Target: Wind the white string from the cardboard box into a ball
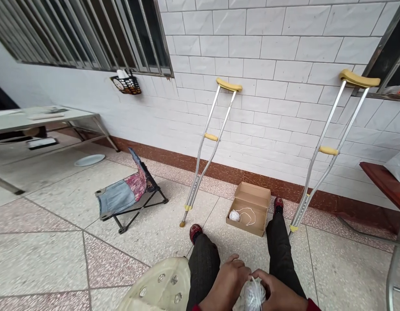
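Note:
A bundle of white yarn (254, 295) is between my hands, low in the view above my lap. My right hand (279, 291) curls around its right side, thumb and fingers against the strands. My left hand (230, 277) is closed at the bundle's upper left, its fingertips meeting those of the right hand. What exactly the left fingers pinch is partly hidden. On the floor beyond my hands, an open cardboard box (251, 211) holds a smaller ball of white yarn (234, 215) with a loose strand curving beside it.
Two crutches lean on the tiled wall, one crutch (211, 137) left of the box, another crutch (328, 150) right. A folding stool (118, 198) stands left. A pale plastic stool (154, 289) is beside my leg. A red-topped table (384, 181) stands right, a long table (57, 116) far left.

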A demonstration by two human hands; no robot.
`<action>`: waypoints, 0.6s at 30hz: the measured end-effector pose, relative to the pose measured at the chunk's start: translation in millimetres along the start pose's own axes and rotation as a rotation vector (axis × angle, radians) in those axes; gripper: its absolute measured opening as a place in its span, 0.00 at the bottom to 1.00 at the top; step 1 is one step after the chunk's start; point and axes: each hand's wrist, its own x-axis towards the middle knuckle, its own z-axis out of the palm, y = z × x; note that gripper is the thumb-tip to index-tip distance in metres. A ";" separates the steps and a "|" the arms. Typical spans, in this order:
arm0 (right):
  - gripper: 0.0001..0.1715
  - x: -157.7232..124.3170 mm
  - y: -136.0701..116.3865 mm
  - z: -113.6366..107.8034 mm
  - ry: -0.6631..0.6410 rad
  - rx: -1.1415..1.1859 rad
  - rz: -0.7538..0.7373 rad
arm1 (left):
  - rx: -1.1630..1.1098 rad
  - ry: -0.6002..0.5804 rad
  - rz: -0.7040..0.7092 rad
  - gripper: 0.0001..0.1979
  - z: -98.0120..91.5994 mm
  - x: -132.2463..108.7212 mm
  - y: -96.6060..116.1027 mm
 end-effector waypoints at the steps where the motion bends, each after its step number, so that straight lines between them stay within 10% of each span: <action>1: 0.36 -5.5 -9.0 0.7 -0.012 0.091 -0.010 | -0.050 0.015 -0.017 0.16 -3.3 1.1 2.3; 9: 0.35 -34.3 -75.1 3.1 -0.018 0.418 -0.140 | -0.360 0.079 -0.234 0.18 15.2 -9.7 10.9; 18: 0.24 -18.1 -95.2 -23.8 0.221 0.324 -0.269 | -0.386 -0.084 -0.233 0.20 39.9 -25.2 24.5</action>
